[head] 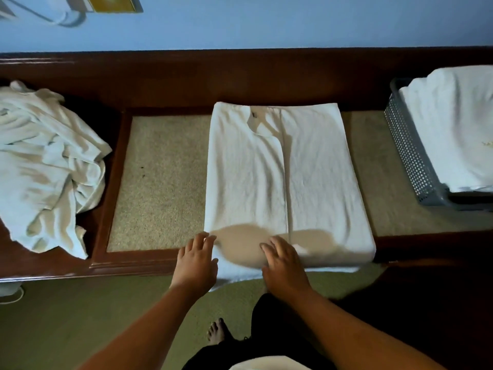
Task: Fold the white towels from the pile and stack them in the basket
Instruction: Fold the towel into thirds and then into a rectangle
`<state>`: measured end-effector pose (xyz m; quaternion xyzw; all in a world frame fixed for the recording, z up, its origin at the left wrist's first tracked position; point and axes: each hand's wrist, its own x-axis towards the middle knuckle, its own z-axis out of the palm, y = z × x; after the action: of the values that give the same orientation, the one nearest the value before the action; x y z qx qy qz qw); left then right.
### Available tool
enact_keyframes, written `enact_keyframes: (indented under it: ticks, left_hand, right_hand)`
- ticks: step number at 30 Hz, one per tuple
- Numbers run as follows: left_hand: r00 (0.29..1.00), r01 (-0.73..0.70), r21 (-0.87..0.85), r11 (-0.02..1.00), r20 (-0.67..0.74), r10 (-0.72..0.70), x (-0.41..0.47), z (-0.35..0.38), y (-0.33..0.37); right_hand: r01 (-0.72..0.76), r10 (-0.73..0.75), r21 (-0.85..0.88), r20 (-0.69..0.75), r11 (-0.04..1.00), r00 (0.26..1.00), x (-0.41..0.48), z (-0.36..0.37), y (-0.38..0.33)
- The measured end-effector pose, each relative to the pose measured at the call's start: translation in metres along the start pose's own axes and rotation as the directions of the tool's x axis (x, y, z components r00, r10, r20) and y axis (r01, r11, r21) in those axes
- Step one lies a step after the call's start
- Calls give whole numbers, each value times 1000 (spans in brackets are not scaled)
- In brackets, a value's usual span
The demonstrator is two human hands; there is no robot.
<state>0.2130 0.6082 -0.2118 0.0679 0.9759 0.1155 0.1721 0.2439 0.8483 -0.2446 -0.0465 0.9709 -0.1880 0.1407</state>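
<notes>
**Our hands are lying flat at the near end of a folded towel**

We are looking down at a long brown wooden counter [160,81] with a soft beige mat [160,177] set into its top. A white towel [280,177] is lying in the middle of the mat. Its two long sides are folded in, and they are meeting in a line down the middle. A small dark label [253,115] is showing near the far end. The near end is hanging a little over the front edge of the counter.

Our left hand [197,263] is sitting at the near left corner of the towel. Its fingers [205,240] are straight and spread apart, and the tips are touching the towel's edge. Our right hand [284,265] is lying flat on the near end of the towel, close to the middle line. Its fingers [272,245] are straight and a little spread too. Neither hand is pinching anything.

The pile [45,161] of crumpled white towels is lying at the left end of the counter, well apart from the towel. The grey basket [408,153] with little holes is standing at the right end. Folded towels [453,129] are stacked in it, and they are rising above its rim.

A pale blue wall [266,22] is running behind the counter. Below us, one bare foot [217,331] is standing on the green floor [66,316].
</notes>
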Motion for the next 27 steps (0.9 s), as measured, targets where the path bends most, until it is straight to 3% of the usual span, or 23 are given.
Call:
enact_keyframes:
  ticks: [5, 16, 22, 27]
  left_hand:
    - [994, -102, 110, 989, 35, 99, 26, 9, 9]
    - [985, -126, 157, 979, 141, 104, 115, 7, 1]
    - [987, -145, 163, 976, 96, 130, 239, -21, 8]
    - [991, -132, 171, 976, 8, 133, 373, -54, 13]
  right_hand:
    - [32, -29, -33, 82, 999, 996, 50, -20, 11]
    - [124, -117, -82, 82, 989, 990, 153, -27, 17]
    - [27, -29, -85, -25, 996, 999, 264, -56, 21]
    - [-168, 153, -83, -159, 982, 975, 388, -93, 52]
